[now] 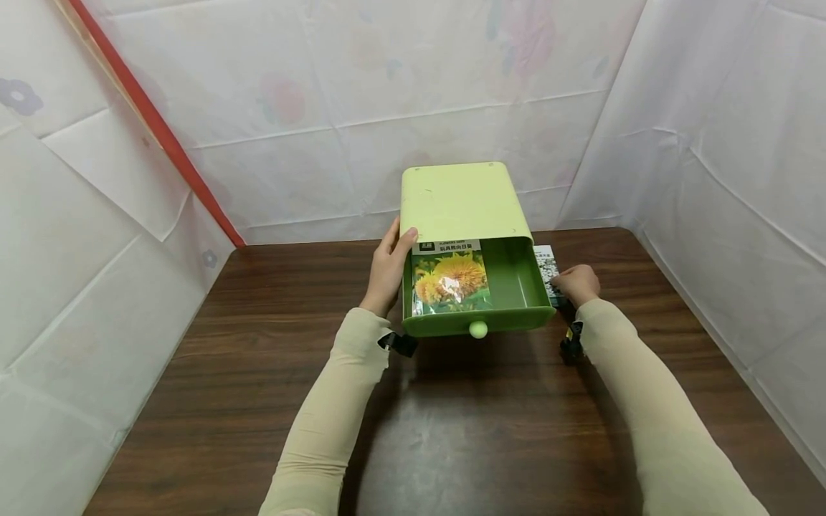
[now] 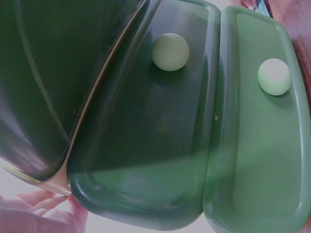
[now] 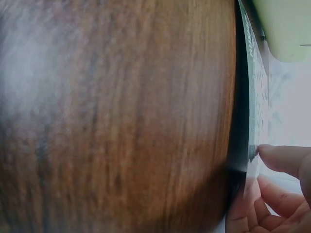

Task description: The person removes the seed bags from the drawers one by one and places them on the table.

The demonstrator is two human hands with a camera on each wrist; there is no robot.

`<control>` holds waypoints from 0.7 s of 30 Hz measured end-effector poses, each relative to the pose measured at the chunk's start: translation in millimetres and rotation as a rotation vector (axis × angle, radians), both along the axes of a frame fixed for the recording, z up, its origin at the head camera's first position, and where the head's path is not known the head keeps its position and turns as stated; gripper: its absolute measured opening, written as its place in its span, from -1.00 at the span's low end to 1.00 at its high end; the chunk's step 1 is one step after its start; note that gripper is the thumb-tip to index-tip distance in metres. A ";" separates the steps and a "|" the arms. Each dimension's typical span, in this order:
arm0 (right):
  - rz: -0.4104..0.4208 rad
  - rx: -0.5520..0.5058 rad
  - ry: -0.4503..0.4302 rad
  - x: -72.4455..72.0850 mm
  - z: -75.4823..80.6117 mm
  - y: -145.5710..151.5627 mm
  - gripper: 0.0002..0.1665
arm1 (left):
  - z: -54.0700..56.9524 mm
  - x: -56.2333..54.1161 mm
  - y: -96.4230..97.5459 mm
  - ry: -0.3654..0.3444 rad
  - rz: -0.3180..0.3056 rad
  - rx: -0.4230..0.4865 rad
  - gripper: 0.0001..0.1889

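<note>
A small drawer cabinet (image 1: 461, 201) with a pale yellow-green shell stands towards the back of the table. Its top green drawer (image 1: 516, 319) is pulled out, and a seed packet (image 1: 452, 283) picturing yellow flowers lies inside on the left. My left hand (image 1: 385, 269) grips the cabinet's left side at the front edge, thumb near the top corner. To the right of the cabinet, my right hand (image 1: 578, 284) pinches another seed packet (image 1: 547, 271) with white flowers between thumb and fingers. In the right wrist view this packet (image 3: 257, 92) shows nearly edge-on above the table.
Two more drawer fronts with round knobs, a middle one (image 2: 146, 126) and a lower one (image 2: 267, 145), are closed beneath the pulled-out drawer. The brown wooden table (image 1: 258, 344) meets white patterned sheeting (image 1: 310, 158) at the back and sides.
</note>
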State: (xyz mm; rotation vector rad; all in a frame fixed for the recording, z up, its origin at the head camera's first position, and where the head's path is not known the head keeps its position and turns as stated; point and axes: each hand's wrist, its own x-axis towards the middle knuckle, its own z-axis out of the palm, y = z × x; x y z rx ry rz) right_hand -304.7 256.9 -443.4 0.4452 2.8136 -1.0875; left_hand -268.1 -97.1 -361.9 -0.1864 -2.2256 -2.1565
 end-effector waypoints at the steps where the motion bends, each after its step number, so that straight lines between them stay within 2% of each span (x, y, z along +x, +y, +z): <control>1: 0.004 0.004 -0.003 -0.2 0.1 -0.3 -0.59 | -1.1 -0.6 0.0 0.002 0.002 0.001 -0.26; 11: 0.024 0.016 -0.031 -3.2 -0.2 -1.7 -0.54 | -1.8 0.0 0.7 0.016 0.023 -0.001 -0.22; 17: 0.031 0.021 0.013 -5.7 3.6 -0.3 -0.52 | -1.5 0.1 0.5 0.017 0.019 0.003 -0.21; 21: -0.011 -0.065 0.047 -4.8 15.4 -2.5 -0.52 | -1.9 0.1 0.5 0.015 0.016 0.003 -0.23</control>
